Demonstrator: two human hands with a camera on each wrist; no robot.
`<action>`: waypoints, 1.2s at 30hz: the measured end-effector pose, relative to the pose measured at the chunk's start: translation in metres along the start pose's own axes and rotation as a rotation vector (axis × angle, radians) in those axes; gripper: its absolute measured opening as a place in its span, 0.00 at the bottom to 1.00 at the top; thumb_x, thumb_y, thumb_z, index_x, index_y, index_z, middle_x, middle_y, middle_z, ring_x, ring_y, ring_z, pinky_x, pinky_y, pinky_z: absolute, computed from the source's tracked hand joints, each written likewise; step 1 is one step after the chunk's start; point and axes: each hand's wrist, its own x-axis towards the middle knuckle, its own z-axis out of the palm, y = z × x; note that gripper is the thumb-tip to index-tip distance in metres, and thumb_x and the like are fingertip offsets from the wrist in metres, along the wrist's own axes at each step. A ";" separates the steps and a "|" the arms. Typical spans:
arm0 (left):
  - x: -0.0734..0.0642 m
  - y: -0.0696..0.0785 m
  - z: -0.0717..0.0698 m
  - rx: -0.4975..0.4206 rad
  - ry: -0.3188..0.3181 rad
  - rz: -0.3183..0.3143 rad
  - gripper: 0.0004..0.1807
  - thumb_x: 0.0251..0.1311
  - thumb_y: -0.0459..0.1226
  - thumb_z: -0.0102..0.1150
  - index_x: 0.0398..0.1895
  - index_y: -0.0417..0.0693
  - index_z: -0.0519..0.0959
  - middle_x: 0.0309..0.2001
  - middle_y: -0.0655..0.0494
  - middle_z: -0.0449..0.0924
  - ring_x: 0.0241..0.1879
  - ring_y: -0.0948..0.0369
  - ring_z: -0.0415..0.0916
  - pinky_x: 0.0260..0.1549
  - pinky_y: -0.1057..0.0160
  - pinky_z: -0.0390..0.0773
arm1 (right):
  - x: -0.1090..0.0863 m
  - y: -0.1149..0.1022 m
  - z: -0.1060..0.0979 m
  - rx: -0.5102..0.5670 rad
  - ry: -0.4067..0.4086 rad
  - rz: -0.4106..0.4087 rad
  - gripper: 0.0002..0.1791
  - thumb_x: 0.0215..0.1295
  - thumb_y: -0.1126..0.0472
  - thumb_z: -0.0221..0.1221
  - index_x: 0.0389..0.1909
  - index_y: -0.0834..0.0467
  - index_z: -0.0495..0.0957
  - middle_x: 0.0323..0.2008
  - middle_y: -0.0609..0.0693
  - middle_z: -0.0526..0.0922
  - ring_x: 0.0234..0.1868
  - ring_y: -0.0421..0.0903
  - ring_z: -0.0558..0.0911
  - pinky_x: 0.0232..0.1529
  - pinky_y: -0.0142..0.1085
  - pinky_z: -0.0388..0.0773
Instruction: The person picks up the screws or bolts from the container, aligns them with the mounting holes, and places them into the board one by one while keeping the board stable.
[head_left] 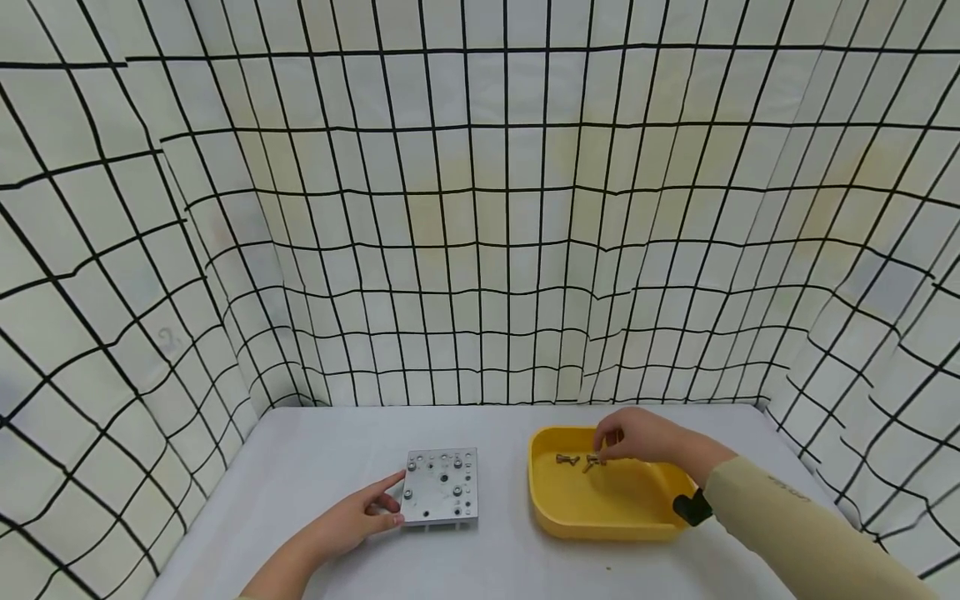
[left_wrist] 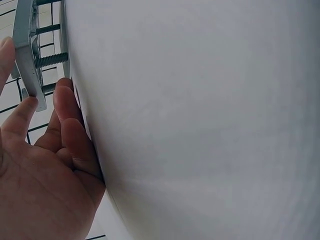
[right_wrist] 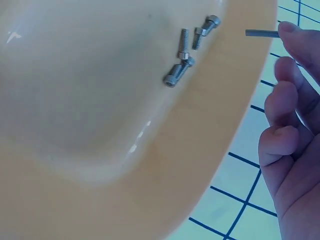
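My left hand (head_left: 352, 521) grips the left side of a square silver metal plate (head_left: 442, 479), a finger and the thumb on its edge. Several screws (head_left: 457, 492) sit in the plate's holes, and threaded shanks (left_wrist: 52, 60) stick out beneath it in the left wrist view. Over the far right part of a yellow tray (head_left: 551, 527), my right hand (head_left: 641, 435) pinches a thin grey metal rod (right_wrist: 262, 33); its other end is hidden by the fingers. Several socket head screws (right_wrist: 184, 45) lie inside the tray, just left of that hand.
A white-covered table (head_left: 502, 567) carries the plate and the tray, with a gap between them. White cloth walls with a black grid (head_left: 495, 250) rise behind and on both sides. A dark strap (head_left: 693, 507) hangs at the right wrist, over the tray's rim.
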 end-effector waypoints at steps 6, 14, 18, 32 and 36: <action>-0.002 0.001 0.000 -0.006 0.007 -0.019 0.44 0.59 0.50 0.68 0.76 0.49 0.60 0.48 0.55 0.76 0.38 0.57 0.70 0.34 0.61 0.68 | 0.002 -0.009 -0.003 0.045 0.024 0.005 0.05 0.64 0.53 0.66 0.38 0.49 0.84 0.26 0.43 0.77 0.30 0.43 0.74 0.31 0.35 0.71; 0.000 0.005 0.002 0.003 0.014 -0.037 0.44 0.58 0.50 0.68 0.76 0.52 0.61 0.48 0.56 0.77 0.38 0.57 0.69 0.34 0.60 0.67 | 0.016 -0.028 0.006 0.138 0.044 -0.043 0.05 0.64 0.53 0.67 0.38 0.48 0.85 0.25 0.45 0.77 0.28 0.43 0.74 0.30 0.35 0.71; 0.001 0.007 0.003 0.012 0.019 -0.023 0.44 0.59 0.50 0.68 0.76 0.51 0.61 0.47 0.57 0.77 0.38 0.57 0.68 0.34 0.60 0.67 | 0.026 -0.044 0.015 0.194 0.032 -0.068 0.05 0.63 0.52 0.68 0.37 0.46 0.84 0.25 0.45 0.78 0.27 0.43 0.74 0.30 0.35 0.72; -0.001 0.004 0.000 0.012 0.011 -0.013 0.45 0.58 0.51 0.68 0.76 0.50 0.60 0.47 0.55 0.77 0.39 0.57 0.71 0.35 0.59 0.70 | 0.075 -0.130 0.055 0.261 -0.032 -0.174 0.04 0.62 0.53 0.68 0.36 0.46 0.86 0.22 0.43 0.75 0.23 0.39 0.69 0.26 0.32 0.66; -0.003 0.004 0.000 0.001 0.011 -0.019 0.45 0.58 0.51 0.68 0.76 0.49 0.60 0.47 0.54 0.77 0.39 0.57 0.71 0.36 0.59 0.70 | 0.085 -0.143 0.067 0.275 -0.049 -0.195 0.03 0.62 0.55 0.68 0.36 0.46 0.86 0.21 0.43 0.75 0.23 0.39 0.69 0.26 0.32 0.66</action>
